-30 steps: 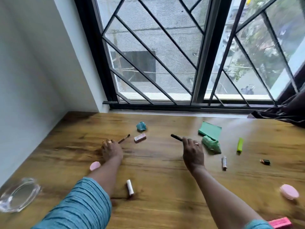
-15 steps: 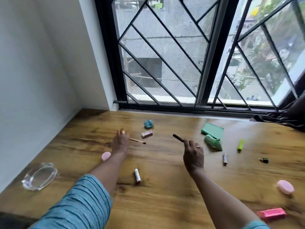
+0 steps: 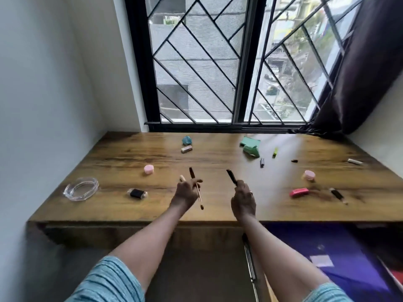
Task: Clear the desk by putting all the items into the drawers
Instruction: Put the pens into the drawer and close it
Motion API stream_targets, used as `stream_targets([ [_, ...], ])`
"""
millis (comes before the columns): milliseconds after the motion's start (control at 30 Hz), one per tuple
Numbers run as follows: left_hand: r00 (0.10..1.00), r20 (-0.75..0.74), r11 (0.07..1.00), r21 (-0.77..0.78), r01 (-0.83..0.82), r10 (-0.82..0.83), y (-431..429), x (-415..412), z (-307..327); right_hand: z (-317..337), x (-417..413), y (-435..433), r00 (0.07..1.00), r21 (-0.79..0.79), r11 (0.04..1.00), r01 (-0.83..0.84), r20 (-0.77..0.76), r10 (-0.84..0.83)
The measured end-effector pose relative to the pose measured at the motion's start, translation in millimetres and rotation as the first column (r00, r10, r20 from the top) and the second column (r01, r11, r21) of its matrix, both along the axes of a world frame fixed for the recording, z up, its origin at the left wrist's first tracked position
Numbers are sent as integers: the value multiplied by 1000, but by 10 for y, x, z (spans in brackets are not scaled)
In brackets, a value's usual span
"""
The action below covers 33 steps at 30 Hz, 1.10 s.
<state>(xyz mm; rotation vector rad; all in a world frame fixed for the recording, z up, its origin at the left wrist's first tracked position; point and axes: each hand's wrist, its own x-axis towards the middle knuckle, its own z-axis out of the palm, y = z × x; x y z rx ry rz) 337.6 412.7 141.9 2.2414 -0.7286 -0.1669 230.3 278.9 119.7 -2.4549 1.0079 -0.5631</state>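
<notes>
While your hands hover above the desk's point(image 3: 218, 205) front edge, your left hand point(image 3: 185, 192) pinches a thin makeup brush point(image 3: 198, 196). Your right hand point(image 3: 243, 198) grips a black pen point(image 3: 231, 177); other items lie scattered toward the back edge.

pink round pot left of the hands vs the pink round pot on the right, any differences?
The left pink pot stands alone on bare wood, sharp in view, nearer the glass ashtray. The right pink pot is blurred, looks slightly tilted, and sits just beyond the pink rectangular case. The right one looks a little larger, though blur makes that unsure. Both are small, round, pink and lie untouched on the desk.
</notes>
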Motion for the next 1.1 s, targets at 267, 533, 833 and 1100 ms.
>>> stream_targets([
  [267,958,-252,990,-82,117,-134,-315,-1256,-221,-120,-1314,-113,975,223,949,224,-36,-221],
  [533,880,-446,982,-160,98,-160,-823,-2325,-614,-334,-2440,-442,930,388,864,322,-302,-212],
  [833,848,-528,969,226,96,39,-1085,-3141,-1099,-810,-3022,-602,871,501,838,215,-486,67],
  [1100,799,-512,911,398,-103,314,-863,-3833,-1385,-1051,-3368,-403,792,490,870,58,-552,259],
])
